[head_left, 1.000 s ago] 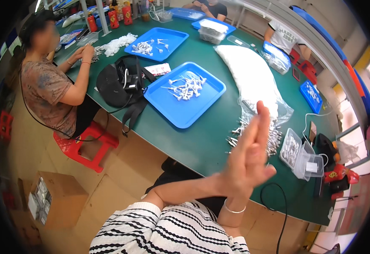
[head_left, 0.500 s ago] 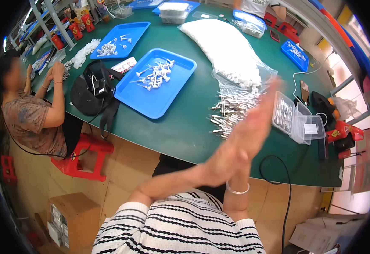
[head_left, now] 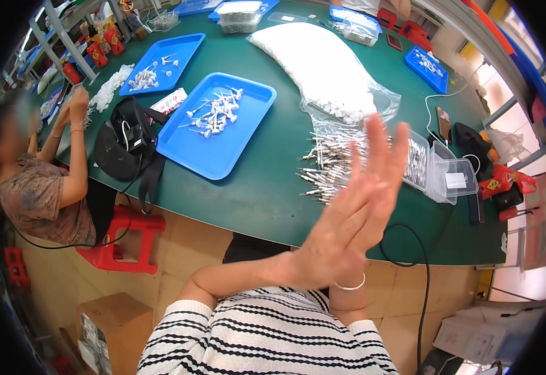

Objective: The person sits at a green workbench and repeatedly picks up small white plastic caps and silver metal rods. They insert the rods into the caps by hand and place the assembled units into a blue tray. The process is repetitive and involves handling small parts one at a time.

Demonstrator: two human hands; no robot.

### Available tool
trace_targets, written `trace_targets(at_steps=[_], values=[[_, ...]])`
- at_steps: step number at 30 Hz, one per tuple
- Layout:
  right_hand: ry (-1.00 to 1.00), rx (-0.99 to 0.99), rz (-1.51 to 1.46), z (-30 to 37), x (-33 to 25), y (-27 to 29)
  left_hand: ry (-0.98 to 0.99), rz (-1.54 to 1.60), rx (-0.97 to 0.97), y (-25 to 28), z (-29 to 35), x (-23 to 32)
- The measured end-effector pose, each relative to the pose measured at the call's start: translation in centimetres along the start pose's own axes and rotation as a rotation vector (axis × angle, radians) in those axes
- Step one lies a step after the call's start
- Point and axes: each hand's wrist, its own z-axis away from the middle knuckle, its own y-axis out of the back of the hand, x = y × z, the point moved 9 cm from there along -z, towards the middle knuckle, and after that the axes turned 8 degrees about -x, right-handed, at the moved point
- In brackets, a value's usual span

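In front of my body my two hands touch each other above the table edge. My left hand (head_left: 326,247) lies across the palm side of my right hand, its fingers extended and partly blurred. My right hand (head_left: 382,187) points up and away, with fingers straight and spread; a pale bracelet (head_left: 350,287) circles that wrist. I see nothing held in either. Just beyond them lies a heap of thin metal-and-white rods (head_left: 329,159). Behind the heap is a clear bag (head_left: 313,56) full of small white pieces. A blue tray (head_left: 223,159) to the left holds several white-capped pins (head_left: 220,112).
At my right stands a clear box of metal rods (head_left: 415,159) beside an open lid (head_left: 457,178). A black bag (head_left: 120,137) lies left of the tray. Another person (head_left: 48,187) sits at the left. A black cable (head_left: 424,300) hangs over the front edge.
My hands, earlier laid together lengthwise, have lowered a little and my right fingers have spread apart. The whole view has shifted slightly.
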Motion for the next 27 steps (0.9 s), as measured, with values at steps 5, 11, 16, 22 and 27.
trace_targets(at_steps=[5,11,16,22,27], values=[[0.043,0.267,0.18,1.9,-0.1,-1.5,-0.087,0.077,0.017,0.9,-1.3,1.2],[0.053,-0.438,0.662,11.1,2.3,-7.7,0.149,0.407,0.551,10.6,-3.5,-2.2],[0.192,-0.337,0.671,5.6,-0.3,-6.8,0.1,0.825,0.444,4.7,-1.1,-4.7],[0.001,-0.422,0.371,3.5,-1.0,-4.7,0.096,1.181,-0.122,-1.6,2.2,-5.6],[-0.343,-0.225,-0.767,3.3,1.5,-2.6,0.481,0.9,0.06,-1.9,3.5,-7.3]])
